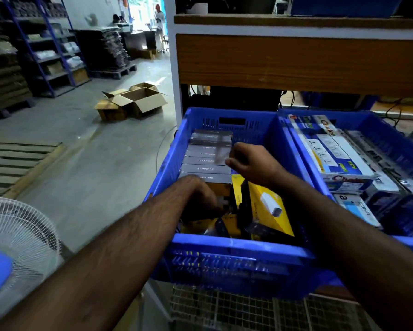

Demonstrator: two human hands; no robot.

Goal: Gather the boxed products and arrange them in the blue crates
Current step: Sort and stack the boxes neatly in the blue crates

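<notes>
Both your hands are down in the near blue crate (224, 244), among the boxes.

Your left hand (198, 199) reaches palm-down, fingers curled onto the nearest grey box (206, 177); whether they grip it you cannot tell. Your right hand (250, 163) hovers with fingers loosely bent at the row's right end, holding nothing clear. About seven grey boxes stand in a row; yellow boxes (265, 206) lie beside them. A second crate (389, 137) touches on the right.

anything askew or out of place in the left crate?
Yes. In the left blue crate, the grey boxes stand in a neat row, but the yellow boxes at the near end lie tilted and jumbled. Left hand is down among them; right hand is at the grey row. No damage visible.
</notes>
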